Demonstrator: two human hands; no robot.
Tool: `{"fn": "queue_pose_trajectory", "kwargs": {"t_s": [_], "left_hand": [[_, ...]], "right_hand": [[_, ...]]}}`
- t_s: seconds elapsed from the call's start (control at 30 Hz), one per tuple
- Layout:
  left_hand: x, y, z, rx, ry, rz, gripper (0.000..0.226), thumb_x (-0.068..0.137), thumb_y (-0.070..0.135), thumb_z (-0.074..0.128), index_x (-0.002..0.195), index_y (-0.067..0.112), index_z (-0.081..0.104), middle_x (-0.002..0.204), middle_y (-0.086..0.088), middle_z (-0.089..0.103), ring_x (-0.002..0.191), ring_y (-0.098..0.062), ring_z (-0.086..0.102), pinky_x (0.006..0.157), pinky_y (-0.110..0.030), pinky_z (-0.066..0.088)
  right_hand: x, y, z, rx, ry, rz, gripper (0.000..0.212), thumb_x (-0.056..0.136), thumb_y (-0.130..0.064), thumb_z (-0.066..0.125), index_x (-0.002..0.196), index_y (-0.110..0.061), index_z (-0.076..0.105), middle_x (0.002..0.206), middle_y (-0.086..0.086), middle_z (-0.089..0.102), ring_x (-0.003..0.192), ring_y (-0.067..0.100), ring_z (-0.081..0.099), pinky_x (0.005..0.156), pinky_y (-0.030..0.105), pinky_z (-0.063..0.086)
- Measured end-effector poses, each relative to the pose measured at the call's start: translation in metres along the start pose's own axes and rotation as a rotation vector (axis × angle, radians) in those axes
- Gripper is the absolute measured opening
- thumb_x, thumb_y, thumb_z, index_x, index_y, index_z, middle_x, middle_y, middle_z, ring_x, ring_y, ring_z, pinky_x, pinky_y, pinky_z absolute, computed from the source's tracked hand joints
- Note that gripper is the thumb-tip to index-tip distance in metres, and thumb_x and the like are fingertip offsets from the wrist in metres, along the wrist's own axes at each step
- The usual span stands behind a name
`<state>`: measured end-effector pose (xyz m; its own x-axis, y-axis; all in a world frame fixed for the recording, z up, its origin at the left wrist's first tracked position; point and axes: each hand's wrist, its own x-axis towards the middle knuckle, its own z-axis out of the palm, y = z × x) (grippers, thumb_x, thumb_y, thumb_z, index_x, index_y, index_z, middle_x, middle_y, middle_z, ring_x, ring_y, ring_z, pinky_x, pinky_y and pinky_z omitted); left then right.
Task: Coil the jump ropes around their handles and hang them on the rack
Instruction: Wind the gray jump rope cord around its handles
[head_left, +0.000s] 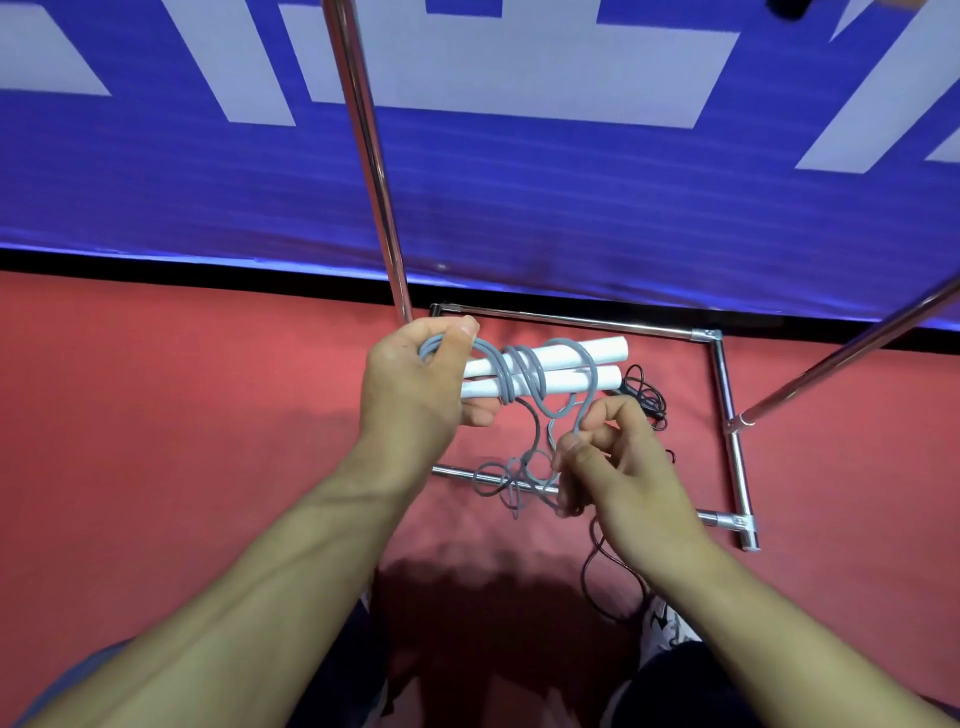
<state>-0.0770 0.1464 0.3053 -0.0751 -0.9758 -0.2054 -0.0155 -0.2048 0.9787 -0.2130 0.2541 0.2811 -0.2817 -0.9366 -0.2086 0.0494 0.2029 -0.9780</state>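
Left hand (415, 379) is clamped round the near ends of the two white handles (545, 369), held side by side, and also pins a bight of grey rope (524, 371) under the thumb. A few turns are wound round the handles so far and they sit loose and uneven. Right hand (618, 467) pinches the running part of the rope just below the handles, fingers curled; which fingers actually carry it is hard to read from this angle

Slack end hangs down and pools in a tangle over the front bar of the rack base (727, 400) on the red floor (182, 415). A thin black cord (647, 395) lies inside the base too, probably another rope

Risks, as I judge them:
- tangle snags on the base bar or knots when pulled up, jerking the wraps off
- loose turns slide off the free handle ends if tension drops
- grey slack picks up the black cord

Rack upright (369, 156) is close behind, nothing visibly hung yet
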Motion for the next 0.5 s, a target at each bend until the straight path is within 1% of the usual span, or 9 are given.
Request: {"fn": "queue_pose_trajectory", "kwargs": {"t_s": [0.07, 0.17, 0.23, 0.3, 0.33, 0.4, 0.47, 0.5], "left_hand": [[-0.001, 0.001, -0.001, 0.006, -0.009, 0.007, 0.013, 0.099, 0.020, 0.061, 0.087, 0.016, 0.065, 0.076, -0.017, 0.063, 0.044, -0.024, 0.062, 0.039, -0.024, 0.047], [0.000, 0.002, -0.002, 0.034, 0.001, 0.013, 0.014, 0.099, 0.019, 0.060, 0.085, 0.016, 0.064, 0.065, -0.008, 0.063, 0.040, -0.020, 0.061, 0.037, -0.024, 0.047], [0.002, 0.000, -0.004, 0.064, 0.013, 0.014, 0.014, 0.098, 0.020, 0.061, 0.085, 0.017, 0.064, 0.064, -0.007, 0.063, 0.039, -0.020, 0.061, 0.037, -0.025, 0.047], [0.002, -0.003, -0.004, 0.111, -0.010, 0.015, 0.014, 0.097, 0.020, 0.063, 0.083, 0.017, 0.065, 0.063, -0.008, 0.062, 0.040, -0.022, 0.061, 0.037, -0.025, 0.047], [0.002, -0.004, -0.003, 0.136, -0.038, 0.013, 0.015, 0.097, 0.020, 0.063, 0.083, 0.018, 0.066, 0.062, -0.007, 0.062, 0.040, -0.023, 0.061, 0.037, -0.025, 0.046], [-0.001, -0.004, -0.001, 0.155, -0.087, 0.012, 0.015, 0.097, 0.019, 0.063, 0.082, 0.017, 0.066, 0.057, -0.004, 0.060, 0.040, -0.023, 0.060, 0.036, -0.024, 0.045], [-0.003, -0.003, 0.001, 0.138, -0.108, 0.019, 0.014, 0.097, 0.019, 0.063, 0.083, 0.015, 0.066, 0.054, -0.001, 0.059, 0.039, -0.024, 0.059, 0.035, -0.024, 0.045], [-0.003, -0.001, 0.002, 0.117, -0.108, 0.017, 0.014, 0.097, 0.019, 0.063, 0.084, 0.015, 0.066, 0.056, -0.003, 0.060, 0.039, -0.024, 0.059, 0.035, -0.024, 0.044]], "right_hand": [[0.002, -0.002, -0.001, -0.017, 0.036, -0.001, 0.025, 0.096, 0.010, 0.043, 0.084, -0.012, 0.038, 0.062, 0.001, 0.061, 0.050, 0.020, 0.053, 0.055, 0.028, 0.046], [0.007, -0.003, -0.006, -0.037, 0.179, -0.058, 0.028, 0.095, 0.008, 0.049, 0.081, -0.015, 0.040, 0.061, 0.002, 0.056, 0.057, 0.019, 0.050, 0.060, 0.034, 0.045], [0.010, -0.006, -0.012, -0.039, 0.283, -0.137, 0.026, 0.092, 0.000, 0.053, 0.080, -0.020, 0.041, 0.063, 0.007, 0.051, 0.061, 0.020, 0.045, 0.063, 0.036, 0.041], [0.012, -0.011, -0.020, -0.091, 0.362, -0.207, 0.017, 0.083, -0.012, 0.053, 0.081, -0.026, 0.044, 0.067, 0.009, 0.050, 0.063, 0.022, 0.045, 0.063, 0.037, 0.039], [0.013, -0.014, -0.023, -0.118, 0.401, -0.236, 0.015, 0.082, -0.015, 0.052, 0.082, -0.029, 0.045, 0.066, 0.005, 0.052, 0.064, 0.022, 0.047, 0.064, 0.037, 0.040], [0.015, -0.013, -0.031, -0.152, 0.447, -0.269, 0.016, 0.083, -0.018, 0.050, 0.087, -0.032, 0.047, 0.066, -0.009, 0.055, 0.067, 0.018, 0.051, 0.068, 0.037, 0.042], [0.016, -0.013, -0.030, -0.239, 0.433, -0.229, 0.013, 0.085, -0.024, 0.048, 0.094, -0.033, 0.050, 0.075, -0.014, 0.058, 0.071, 0.010, 0.053, 0.071, 0.033, 0.043], [0.016, -0.010, -0.028, -0.150, 0.424, -0.161, 0.013, 0.087, -0.027, 0.048, 0.098, -0.032, 0.054, 0.081, -0.016, 0.061, 0.074, 0.006, 0.055, 0.076, 0.031, 0.044]]}}
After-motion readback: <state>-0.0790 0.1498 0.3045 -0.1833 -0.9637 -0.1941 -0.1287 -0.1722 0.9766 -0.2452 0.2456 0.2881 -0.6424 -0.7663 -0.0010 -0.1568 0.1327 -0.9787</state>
